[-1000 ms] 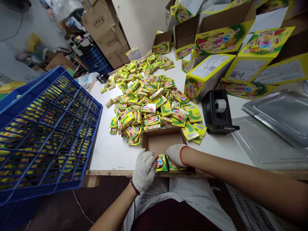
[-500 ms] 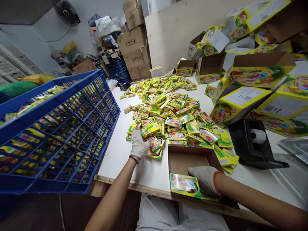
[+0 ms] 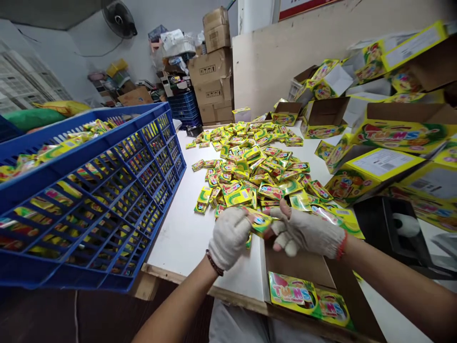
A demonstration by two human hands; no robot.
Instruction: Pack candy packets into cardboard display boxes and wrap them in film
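Lifted from the lower-right box point(image 3: 300, 267), the right hand point(image 3: 307, 232) hangs half-spread (contact unclear); I watch the left hand point(image 3: 228, 239) pinch a packet point(image 3: 262, 224), which a slack grip could drop.

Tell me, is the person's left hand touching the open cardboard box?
Apart. The head view shows white tabletop between the left hand and the open cardboard box.

Could not read the blurred print on the small packet point(image 3: 260, 222), partly hidden by the left hand point(image 3: 229, 238). Saw the blue basket point(image 3: 84, 151) cut off at the left edge, the red-bordered sign point(image 3: 303, 5) at the top.
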